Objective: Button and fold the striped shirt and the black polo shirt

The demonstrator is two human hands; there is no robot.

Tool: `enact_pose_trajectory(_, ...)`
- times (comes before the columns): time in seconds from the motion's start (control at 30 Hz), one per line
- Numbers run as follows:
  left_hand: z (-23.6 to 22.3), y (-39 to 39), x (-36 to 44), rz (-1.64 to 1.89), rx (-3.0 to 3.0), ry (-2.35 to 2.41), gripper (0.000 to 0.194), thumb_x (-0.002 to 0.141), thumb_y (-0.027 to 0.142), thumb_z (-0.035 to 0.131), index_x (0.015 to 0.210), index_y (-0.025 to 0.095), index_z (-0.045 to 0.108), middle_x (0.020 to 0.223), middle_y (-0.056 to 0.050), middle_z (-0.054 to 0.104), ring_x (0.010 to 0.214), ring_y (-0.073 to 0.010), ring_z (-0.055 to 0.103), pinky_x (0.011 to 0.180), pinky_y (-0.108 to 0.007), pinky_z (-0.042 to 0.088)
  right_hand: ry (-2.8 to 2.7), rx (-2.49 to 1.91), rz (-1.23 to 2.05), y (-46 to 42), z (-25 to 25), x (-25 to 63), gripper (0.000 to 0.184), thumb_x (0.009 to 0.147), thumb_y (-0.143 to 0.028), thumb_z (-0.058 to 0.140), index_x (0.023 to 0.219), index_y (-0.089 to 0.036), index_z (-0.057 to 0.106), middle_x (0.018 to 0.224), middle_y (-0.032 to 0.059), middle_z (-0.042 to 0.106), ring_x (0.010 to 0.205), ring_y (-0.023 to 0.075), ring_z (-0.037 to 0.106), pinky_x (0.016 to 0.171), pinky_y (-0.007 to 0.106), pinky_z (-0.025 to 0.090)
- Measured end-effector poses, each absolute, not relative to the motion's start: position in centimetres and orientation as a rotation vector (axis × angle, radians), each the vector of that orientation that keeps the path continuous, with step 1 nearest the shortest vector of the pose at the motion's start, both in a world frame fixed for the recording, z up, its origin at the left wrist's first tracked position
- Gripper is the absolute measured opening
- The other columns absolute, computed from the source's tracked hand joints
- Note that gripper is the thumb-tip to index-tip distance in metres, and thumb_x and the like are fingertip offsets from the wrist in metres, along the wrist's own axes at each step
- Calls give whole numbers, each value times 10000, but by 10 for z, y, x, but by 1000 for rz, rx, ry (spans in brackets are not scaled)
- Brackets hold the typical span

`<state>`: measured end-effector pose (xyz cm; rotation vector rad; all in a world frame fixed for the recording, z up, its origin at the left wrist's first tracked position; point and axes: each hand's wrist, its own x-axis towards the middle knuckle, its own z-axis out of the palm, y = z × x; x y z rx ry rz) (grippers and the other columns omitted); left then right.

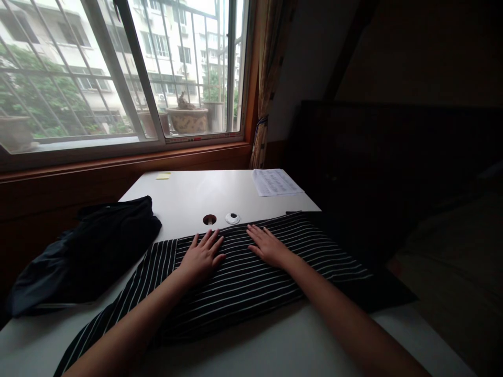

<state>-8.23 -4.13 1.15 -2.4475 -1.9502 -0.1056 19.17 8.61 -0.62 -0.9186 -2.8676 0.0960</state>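
A black garment with thin white stripes (251, 283) lies spread across the white table (188, 196). My left hand (202, 256) rests flat on it, palm down, fingers stretched out toward the far edge of the cloth. My right hand (269, 246) lies flat beside it on the same cloth, fingers spread. Both hands hold nothing; they press on the striped fabric near its upper edge, a hand's width apart.
A heap of dark clothing (90, 251) sits at the table's left. A cable hole (209, 219) and its white cap (232, 218) lie just beyond the garment. A printed sheet (275, 181) and a yellow sticky note (162, 176) lie near the window. A dark bed stands at the right.
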Motion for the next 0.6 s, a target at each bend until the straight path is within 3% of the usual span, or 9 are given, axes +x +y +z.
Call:
enact_pose_trajectory(0.2, -9, -41, -116, -187, -2418, -2010, 613, 1036, 598, 257, 1593, 346, 211, 1668, -12, 156, 1544, -274, 140, 1239, -567, 128, -2769, -1380, -2, 138, -12, 249, 688, 1021, -592, 211, 1594, -217, 278, 1655, 78, 246, 1530, 249, 209, 1238, 522, 157)
enact_pose_trajectory(0.33, -10, -48, -133, -163, -2380, -2051, 619, 1040, 595, 241, 1590, 311, 237, 1666, -30, 152, 1544, -274, 144, 1239, -565, 122, -2714, -1505, -65, 169, -15, 303, 681, 1018, -588, 173, 1597, -242, 266, 1662, 44, 236, 1542, 236, 162, 1242, 533, 115)
enact_pose_trajectory(0.6, -10, -62, -158, -177, -2297, -2079, 602, 1046, 564, 278, 1582, 291, 268, 1658, -44, 214, 1539, -268, 174, 1236, -566, 129, -2523, -1608, 79, 186, -25, 342, 672, 1025, -563, 152, 1604, -232, 227, 1666, 57, 230, 1530, 228, 212, 1224, 505, 232)
